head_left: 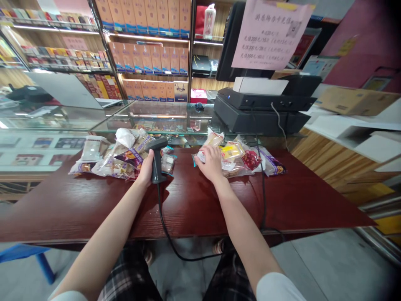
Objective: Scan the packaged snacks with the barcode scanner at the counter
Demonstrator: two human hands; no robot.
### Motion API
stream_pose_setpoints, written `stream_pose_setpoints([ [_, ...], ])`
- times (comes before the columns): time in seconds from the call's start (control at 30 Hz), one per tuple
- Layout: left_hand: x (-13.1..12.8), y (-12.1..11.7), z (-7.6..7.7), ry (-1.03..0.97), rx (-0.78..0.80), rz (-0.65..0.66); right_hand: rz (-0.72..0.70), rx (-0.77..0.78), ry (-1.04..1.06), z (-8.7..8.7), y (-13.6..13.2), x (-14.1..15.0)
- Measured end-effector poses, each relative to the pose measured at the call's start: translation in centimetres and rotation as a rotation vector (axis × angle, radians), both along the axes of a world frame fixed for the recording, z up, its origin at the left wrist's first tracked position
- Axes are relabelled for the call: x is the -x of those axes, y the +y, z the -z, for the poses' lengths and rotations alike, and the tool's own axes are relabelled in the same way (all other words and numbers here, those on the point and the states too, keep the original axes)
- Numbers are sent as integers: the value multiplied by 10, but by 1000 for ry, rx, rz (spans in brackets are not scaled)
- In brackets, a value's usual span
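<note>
The left hand (145,169) grasps a dark-grey, pistol-shaped plastic scanner (157,158) by its handle, likely leaving its head unobstructed. The right hand (211,161) covers clear plastic packets (232,151), its grip impossible to tell.

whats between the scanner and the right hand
In the head view, part of a clear packet shows just beside the scanner, then reddish-brown tabletop stretches toward the right hand.

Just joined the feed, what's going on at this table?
A person's left hand holds a dark handheld scanner beside one pile of packets. The right hand is on a second pile; whether it grips a packet is unclear. Both piles lie on the reddish-brown table, and the scanner's cord hangs past the near edge.
</note>
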State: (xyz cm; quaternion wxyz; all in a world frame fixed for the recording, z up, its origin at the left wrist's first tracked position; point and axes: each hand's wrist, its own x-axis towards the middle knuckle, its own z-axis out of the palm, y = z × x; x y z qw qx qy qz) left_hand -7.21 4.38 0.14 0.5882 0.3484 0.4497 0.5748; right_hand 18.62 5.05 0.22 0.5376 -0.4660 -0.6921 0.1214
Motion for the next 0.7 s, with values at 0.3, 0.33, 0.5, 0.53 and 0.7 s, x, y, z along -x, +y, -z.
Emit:
stream_pose_setpoints([
  [0.3, -12, -6, 0, -58, 11, -46, -348, 74, -197, 14, -9, 28],
  [0.33, -13, -5, 2, -60, 24, -41, -353, 75, -233, 16, -10, 32],
  [0.5, -13, -3, 10, -198, 8, 55, -395, 132, -315, 30, -12, 46],
  [0.53, -13, -3, 11, -218, -7, 70, -396, 153, -320, 34, -13, 48],
  [0.7, -12, -5, 18, -214, -14, 124, -293, 146, -376, 48, -13, 51],
])
